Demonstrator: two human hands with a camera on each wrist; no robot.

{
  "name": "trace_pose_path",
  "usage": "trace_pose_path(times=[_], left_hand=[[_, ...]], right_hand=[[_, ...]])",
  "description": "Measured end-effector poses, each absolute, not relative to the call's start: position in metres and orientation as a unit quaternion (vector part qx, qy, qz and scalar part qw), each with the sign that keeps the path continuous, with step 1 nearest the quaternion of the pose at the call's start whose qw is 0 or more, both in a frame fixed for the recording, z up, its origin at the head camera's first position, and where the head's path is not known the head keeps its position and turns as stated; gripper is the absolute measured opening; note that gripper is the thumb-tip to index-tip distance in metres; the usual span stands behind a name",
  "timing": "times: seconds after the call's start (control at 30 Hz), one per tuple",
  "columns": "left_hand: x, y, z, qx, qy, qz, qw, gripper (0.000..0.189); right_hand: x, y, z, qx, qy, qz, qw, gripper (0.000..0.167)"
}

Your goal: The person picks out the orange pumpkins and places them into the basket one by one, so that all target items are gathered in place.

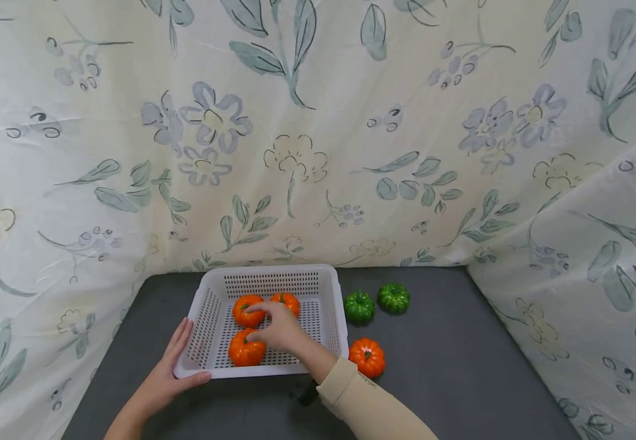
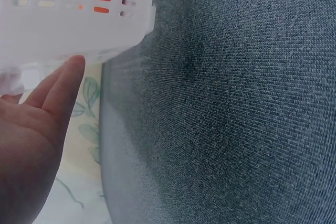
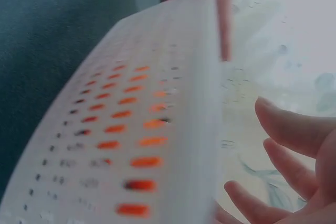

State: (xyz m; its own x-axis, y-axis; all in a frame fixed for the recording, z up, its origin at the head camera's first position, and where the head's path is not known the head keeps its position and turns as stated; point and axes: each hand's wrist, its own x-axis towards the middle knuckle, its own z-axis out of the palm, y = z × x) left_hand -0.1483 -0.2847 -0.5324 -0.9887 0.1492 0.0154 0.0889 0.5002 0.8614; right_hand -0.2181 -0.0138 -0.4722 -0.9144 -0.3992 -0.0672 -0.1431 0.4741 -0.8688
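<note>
A white perforated plastic basket [image 1: 260,371] stands at a slant on the dark table, with three small orange ribbed pumpkins [image 1: 247,349] inside. At its front left corner my left hand [image 1: 159,377] touches the basket, fingers straight along the left side and thumb at the front rim. In the left wrist view a straight finger [image 2: 65,85] lies against the white wall. My right hand [image 1: 281,330] hovers over the basket, its fingers spread above the pumpkins. The right wrist view shows its fingertips [image 3: 270,111] apart beyond the rim, with nothing between them.
Right of the basket lie two green ribbed pumpkins [image 1: 359,307] and one red-orange pumpkin [image 1: 367,357], the latter close to the front right corner. Flower-patterned cloth [image 1: 318,153] hangs behind the table [image 1: 450,366] and along its sides. A small black object [image 1: 304,394] shows under the right wrist.
</note>
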Motion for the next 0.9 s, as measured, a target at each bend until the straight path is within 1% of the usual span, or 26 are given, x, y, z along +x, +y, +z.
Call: trace_pose_path(times=[0.4,0.5,0.63,0.7,0.77,0.9], left_hand=[[-0.146,-0.287,-0.535,0.066,0.856,0.511,0.031,0.111],[-0.147,-0.286,-0.535,0.061,0.861,0.503,0.033,0.111],[-0.147,-0.284,-0.535,0.062,0.865,0.497,0.031,0.111],[-0.147,-0.284,-0.535,0.063,0.864,0.498,0.03,0.111],[-0.147,-0.284,-0.535,0.064,0.864,0.499,0.029,0.111],[-0.146,-0.283,-0.536,0.062,0.867,0.494,0.031,0.111]], right_hand=[[-0.21,0.013,-0.453,-0.194,0.827,-0.522,0.082,0.042],[-0.208,0.018,-0.452,-0.196,0.819,-0.534,0.077,0.041],[-0.205,0.026,-0.45,-0.185,0.807,-0.556,0.076,0.045],[-0.204,0.031,-0.447,-0.177,0.801,-0.566,0.077,0.05],[-0.202,0.037,-0.445,-0.176,0.796,-0.575,0.074,0.055],[-0.198,0.05,-0.444,-0.181,0.792,-0.58,0.062,0.059]])
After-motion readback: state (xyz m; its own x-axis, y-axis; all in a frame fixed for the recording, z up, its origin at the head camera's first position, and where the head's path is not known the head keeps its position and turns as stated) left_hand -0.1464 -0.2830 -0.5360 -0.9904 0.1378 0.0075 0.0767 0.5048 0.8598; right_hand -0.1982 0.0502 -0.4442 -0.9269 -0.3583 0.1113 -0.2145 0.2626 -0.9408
